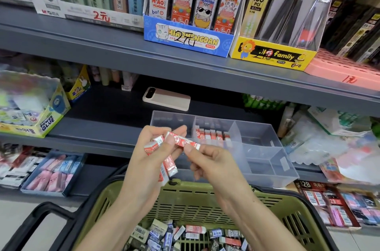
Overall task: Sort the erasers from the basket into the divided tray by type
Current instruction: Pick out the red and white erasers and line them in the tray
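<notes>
Over a green basket point(205, 195) of mixed erasers point(191, 230), a person's left hand point(144, 158) keeps its fingers clamped round a bunch of red-and-white erasers point(170, 166), while the right hand point(209, 160) pinches one more red eraser point(183, 141) by its end. Behind the hands, a clear divided tray point(267, 168) holds a matching row point(211, 134) in its middle rear compartment. A phone point(166, 98) lies beyond. A blue box point(189, 39) reads "MIAOMENGDAN" and a glue box point(47, 121) reads "POWER GLUE".
</notes>
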`<state>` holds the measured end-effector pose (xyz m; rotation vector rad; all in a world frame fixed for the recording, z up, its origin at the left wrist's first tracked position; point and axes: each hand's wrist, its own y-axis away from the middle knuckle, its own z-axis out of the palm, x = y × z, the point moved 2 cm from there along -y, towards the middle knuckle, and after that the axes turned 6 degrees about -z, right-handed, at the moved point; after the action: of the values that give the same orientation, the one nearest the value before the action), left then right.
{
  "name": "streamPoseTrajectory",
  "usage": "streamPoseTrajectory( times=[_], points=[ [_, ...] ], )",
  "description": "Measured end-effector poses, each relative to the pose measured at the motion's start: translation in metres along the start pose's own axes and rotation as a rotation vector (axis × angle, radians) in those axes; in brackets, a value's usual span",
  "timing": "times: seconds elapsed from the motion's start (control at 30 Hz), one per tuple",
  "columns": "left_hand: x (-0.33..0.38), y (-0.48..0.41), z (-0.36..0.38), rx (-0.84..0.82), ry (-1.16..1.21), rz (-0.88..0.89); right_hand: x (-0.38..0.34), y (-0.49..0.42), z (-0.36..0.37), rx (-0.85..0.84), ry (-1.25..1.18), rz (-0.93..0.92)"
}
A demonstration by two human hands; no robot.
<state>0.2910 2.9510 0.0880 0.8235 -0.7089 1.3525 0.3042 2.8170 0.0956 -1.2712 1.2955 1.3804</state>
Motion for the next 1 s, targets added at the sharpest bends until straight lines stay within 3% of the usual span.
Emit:
streamPoseTrajectory(
  times=[0.13,0.23,0.33,0.4,0.6,0.7,0.87,0.97,1.0],
  points=[
    [-0.003,-0.004,0.0,-0.018,0.037,-0.045,-0.011,-0.005,-0.01,0.0,-0.245,-0.078],
    [-0.005,-0.005,-0.006,-0.006,0.038,-0.077,-0.018,-0.03,-0.036,0.191,-0.314,-0.136],
    [-0.004,-0.006,-0.011,-0.005,0.044,-0.089,-0.016,-0.066,-0.061,0.375,0.113,-0.128],
    [-0.005,-0.007,-0.012,-0.01,0.044,-0.091,-0.01,-0.087,-0.067,0.375,0.373,-0.119],
    [-0.006,-0.008,-0.015,-0.014,0.026,-0.099,0.002,-0.125,-0.054,0.028,1.19,0.06],
    [-0.006,-0.009,-0.016,-0.01,0.032,-0.101,0.007,-0.132,-0.053,-0.025,1.24,0.12],
    [-0.005,-0.011,-0.017,-0.036,0.11,-0.138,0.002,-0.125,-0.046,-0.086,1.21,0.066],
    [-0.005,-0.013,-0.018,-0.038,0.194,-0.156,-0.01,-0.106,-0.043,0.049,1.26,-0.108],
    [-0.005,-0.013,-0.017,-0.037,0.22,-0.157,-0.015,-0.094,-0.04,0.109,1.171,-0.212]
  ],
)
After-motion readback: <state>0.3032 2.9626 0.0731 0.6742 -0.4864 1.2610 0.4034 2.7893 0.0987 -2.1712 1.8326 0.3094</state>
